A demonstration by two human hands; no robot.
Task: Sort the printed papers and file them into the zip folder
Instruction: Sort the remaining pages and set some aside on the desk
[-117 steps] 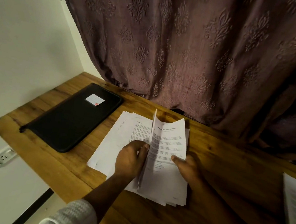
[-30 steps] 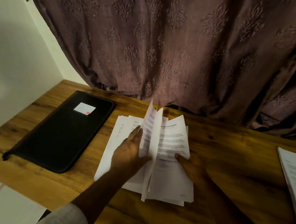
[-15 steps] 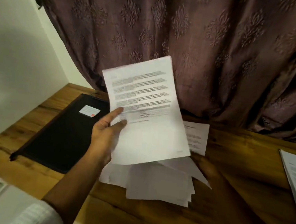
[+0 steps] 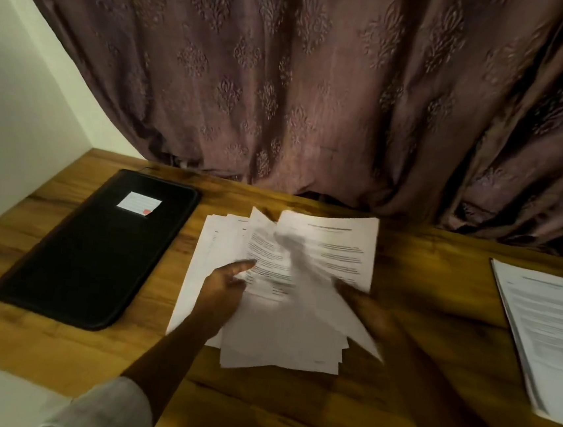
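Papers (image 4: 282,334) lay at middle of table (image 4: 438,280) in loose fanned pile, top sheets lifted, blurred. I judged fast sweep could scatter them, muddle order. Left hand (image 4: 228,284) touched sheet, forefinger out; grip unclear to me. Right hand (image 4: 357,300) at pile's right edge — too blurred to tell. Zip folder (image 4: 98,247) lay closed, left; second stack (image 4: 544,328) right.

Loose printed papers (image 4: 281,344) fanned across the middle of a wooden bench (image 4: 423,261), with both hands at them.

The left hand (image 4: 223,285), in a grey sleeve (image 4: 106,410), lays a straight forefinger on the left edge of a blurred top sheet. The right hand (image 4: 364,307) touches the pile's right side, its grip too blurred to read. A black zip folder (image 4: 98,247) with a white label (image 4: 139,203) lies shut to the left, apart from the pile. A second paper stack (image 4: 551,328) sits far right, and a patterned curtain (image 4: 320,79) hangs behind.
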